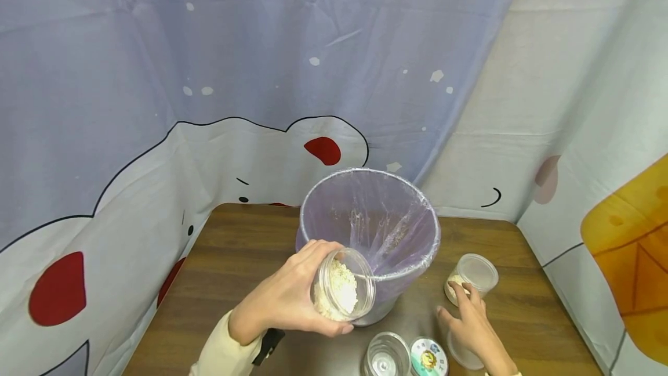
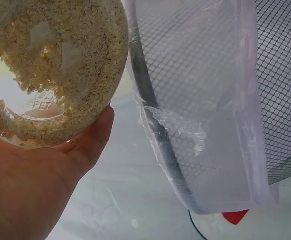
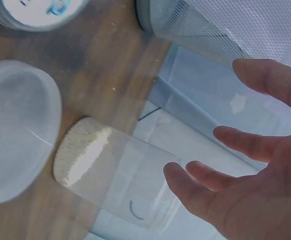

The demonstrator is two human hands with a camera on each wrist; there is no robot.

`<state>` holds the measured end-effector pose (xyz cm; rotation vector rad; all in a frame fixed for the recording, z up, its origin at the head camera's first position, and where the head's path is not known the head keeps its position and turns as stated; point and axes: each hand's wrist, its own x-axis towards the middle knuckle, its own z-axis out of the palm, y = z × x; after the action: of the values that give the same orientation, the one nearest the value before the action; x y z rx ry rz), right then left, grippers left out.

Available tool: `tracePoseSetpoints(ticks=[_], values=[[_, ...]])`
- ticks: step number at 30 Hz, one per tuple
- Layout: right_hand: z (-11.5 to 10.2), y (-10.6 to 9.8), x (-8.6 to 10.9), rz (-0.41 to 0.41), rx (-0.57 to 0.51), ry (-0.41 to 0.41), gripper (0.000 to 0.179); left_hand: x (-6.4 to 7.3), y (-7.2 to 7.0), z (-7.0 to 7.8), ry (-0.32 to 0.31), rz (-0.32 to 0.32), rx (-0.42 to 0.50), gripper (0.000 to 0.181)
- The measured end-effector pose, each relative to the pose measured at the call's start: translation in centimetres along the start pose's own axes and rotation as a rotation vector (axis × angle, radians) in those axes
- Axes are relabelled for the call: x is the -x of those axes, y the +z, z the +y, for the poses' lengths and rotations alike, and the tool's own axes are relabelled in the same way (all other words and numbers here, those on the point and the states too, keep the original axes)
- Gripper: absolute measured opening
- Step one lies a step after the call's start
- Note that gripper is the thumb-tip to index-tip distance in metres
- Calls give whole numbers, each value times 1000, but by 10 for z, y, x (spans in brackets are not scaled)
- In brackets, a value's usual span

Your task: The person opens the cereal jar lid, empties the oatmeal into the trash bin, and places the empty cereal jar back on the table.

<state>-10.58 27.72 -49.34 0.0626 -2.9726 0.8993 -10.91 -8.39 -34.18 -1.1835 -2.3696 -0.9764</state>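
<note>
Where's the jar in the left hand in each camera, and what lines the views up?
Head: the jar is low centre, tilted in the left hand.
Left wrist: the jar fills the upper left.
Right wrist: not in it.
Shared landmark: the lined bin, right of the jar in head, right side in left wrist, upper right in right wrist.

Cream flakes, lilac liner, brown wood-grain table

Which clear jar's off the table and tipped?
The tilted jar in the left hand, beside the bin. The others stand upright on the table: the rightmost jar near the right hand, and the bottom-edge jar in the head view.
</note>
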Motion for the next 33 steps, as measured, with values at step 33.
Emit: tracePoseSetpoints(ticks=[33], values=[[-19, -26, -22, 58, -35, -92, 64, -21, -3, -13, 7, 97, 47, 88]])
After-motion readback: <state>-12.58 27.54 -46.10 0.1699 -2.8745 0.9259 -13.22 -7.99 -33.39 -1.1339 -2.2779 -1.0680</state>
